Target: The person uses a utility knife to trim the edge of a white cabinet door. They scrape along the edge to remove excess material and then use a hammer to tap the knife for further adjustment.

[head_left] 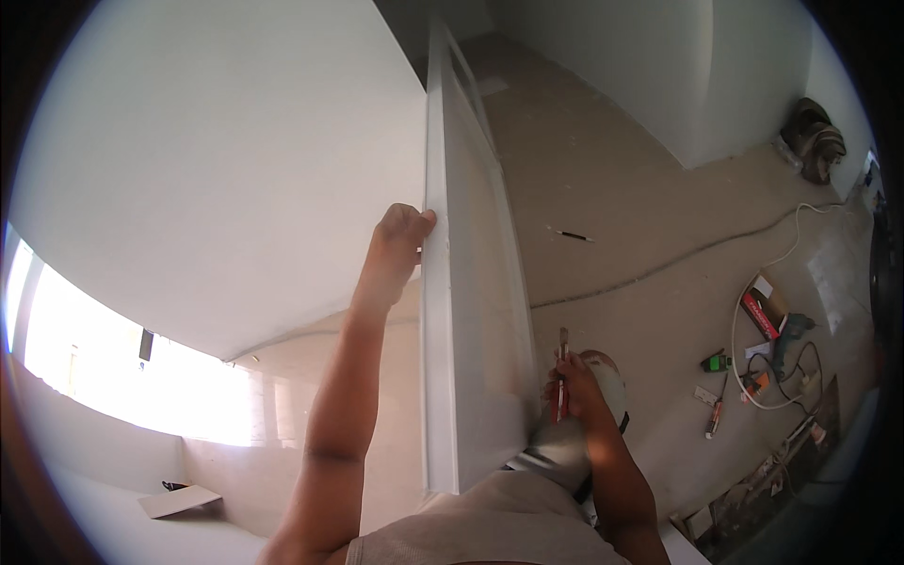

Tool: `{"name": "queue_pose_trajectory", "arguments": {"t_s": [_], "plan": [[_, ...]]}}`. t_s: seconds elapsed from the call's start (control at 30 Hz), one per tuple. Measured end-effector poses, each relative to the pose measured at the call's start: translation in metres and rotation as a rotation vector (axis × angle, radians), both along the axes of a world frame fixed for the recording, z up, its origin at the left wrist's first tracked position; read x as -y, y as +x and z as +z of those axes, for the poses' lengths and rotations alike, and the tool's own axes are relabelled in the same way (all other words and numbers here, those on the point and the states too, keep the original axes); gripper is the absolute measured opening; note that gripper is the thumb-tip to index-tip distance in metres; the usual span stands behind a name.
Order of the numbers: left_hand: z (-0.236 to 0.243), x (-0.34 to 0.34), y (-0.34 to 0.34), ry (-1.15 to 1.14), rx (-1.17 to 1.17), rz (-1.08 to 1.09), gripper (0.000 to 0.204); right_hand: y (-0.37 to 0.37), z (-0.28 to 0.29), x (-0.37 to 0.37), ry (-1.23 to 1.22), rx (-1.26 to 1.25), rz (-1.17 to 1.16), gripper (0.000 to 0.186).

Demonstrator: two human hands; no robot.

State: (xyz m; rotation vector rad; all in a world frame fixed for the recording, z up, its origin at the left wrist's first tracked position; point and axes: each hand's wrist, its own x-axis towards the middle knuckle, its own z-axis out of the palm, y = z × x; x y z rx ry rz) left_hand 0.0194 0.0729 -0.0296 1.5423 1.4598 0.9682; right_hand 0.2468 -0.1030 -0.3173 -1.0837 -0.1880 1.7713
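Observation:
A tall white door panel (466, 282) stands on edge in front of me, seen from above. My left hand (403, 235) is raised and grips the panel's near edge partway up, fingers wrapped around it. My right hand (573, 388) is lower, on the panel's right side, closed around a thin tool with a red handle (561, 381) that points upward beside the panel's face. My knee and shoe (603, 377) show just behind that hand.
White wall (217, 160) fills the left. On the bare concrete floor (603, 188) lie a pencil-like stick (571, 234), a long cable (678, 259), a drill (789, 339), a red box (759, 314), small tools and a plug strip at right. A flat board (179, 500) lies lower left.

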Motion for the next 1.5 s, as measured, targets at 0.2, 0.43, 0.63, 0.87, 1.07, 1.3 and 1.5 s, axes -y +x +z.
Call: {"name": "queue_pose_trajectory", "arguments": {"t_s": [0.2, 0.43, 0.63, 0.87, 1.07, 1.3, 1.5], "plan": [[0.014, 0.041, 0.000, 0.346, -0.289, -0.186, 0.038, 0.007, 0.023, -0.011, 0.021, 0.292, 0.134, 0.028], [0.017, 0.086, -0.019, 0.526, -0.407, -0.360, 0.029, 0.027, 0.074, -0.028, 0.127, 0.406, 0.103, 0.031], [0.019, 0.082, -0.017, 0.492, -0.390, -0.372, 0.033, 0.023, 0.054, -0.024, 0.123, 0.404, 0.120, 0.027], [0.018, 0.067, -0.022, 0.677, -0.577, -0.407, 0.037, 0.008, 0.071, -0.015, 0.046, 0.318, 0.114, 0.021], [0.018, 0.058, -0.042, 0.482, -0.212, -0.302, 0.027, 0.015, 0.183, -0.055, 0.526, 0.943, 0.225, 0.026], [0.033, 0.049, -0.055, 0.513, -0.069, -0.199, 0.024, -0.015, 0.308, -0.089, 0.784, 1.657, 0.383, 0.040], [0.004, 0.031, -0.046, 0.392, 0.241, -0.150, 0.024, -0.033, 0.319, -0.104, 0.703, 1.824, 0.440, 0.042]]}}
